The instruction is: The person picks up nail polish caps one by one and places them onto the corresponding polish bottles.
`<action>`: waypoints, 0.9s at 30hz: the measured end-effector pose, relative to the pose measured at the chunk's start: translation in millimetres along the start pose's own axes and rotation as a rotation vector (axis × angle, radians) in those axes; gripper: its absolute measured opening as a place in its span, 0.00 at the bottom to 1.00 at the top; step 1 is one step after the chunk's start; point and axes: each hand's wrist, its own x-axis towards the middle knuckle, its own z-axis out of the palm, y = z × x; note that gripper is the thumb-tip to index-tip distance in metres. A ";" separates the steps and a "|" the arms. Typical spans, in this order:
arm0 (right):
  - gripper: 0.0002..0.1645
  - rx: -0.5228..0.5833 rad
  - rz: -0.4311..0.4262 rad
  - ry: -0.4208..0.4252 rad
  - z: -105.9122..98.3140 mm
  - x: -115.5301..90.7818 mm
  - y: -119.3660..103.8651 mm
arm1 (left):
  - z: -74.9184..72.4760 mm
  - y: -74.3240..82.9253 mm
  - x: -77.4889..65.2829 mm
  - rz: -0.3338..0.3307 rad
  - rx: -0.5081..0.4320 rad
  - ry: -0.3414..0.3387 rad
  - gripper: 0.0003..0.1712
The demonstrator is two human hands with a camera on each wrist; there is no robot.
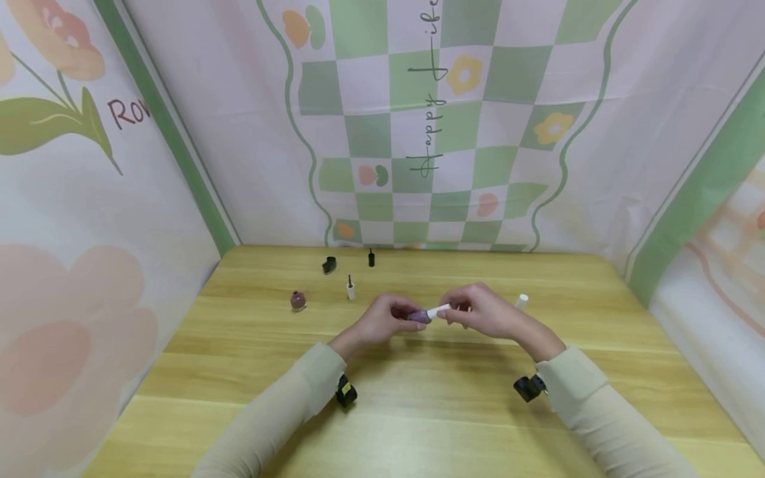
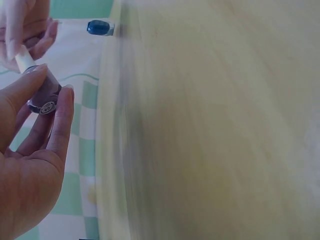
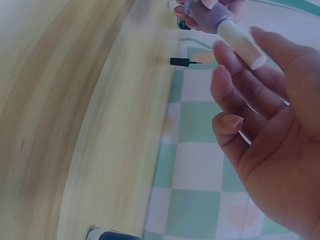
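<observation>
My left hand pinches a purple nail polish bottle between thumb and fingers, its base toward the palm side in the left wrist view. A white cap sits on the bottle's neck and points to the right. Around that cap my right hand is loosely spread. In the right wrist view the thumb stands slightly off the cap, with the fingers gently bent below it. Both hands are above the middle of the wooden table.
An uncapped mauve polish bottle stands at the left on the table. Near it are a white brush cap, a black brush cap and a small black bottle. A white-capped item stands behind the right forearm.
</observation>
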 end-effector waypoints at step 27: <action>0.05 -0.007 -0.022 0.030 -0.5 -1.6 0.6 | -2.7 -3.1 -2.0 0.013 -0.004 -0.009 0.13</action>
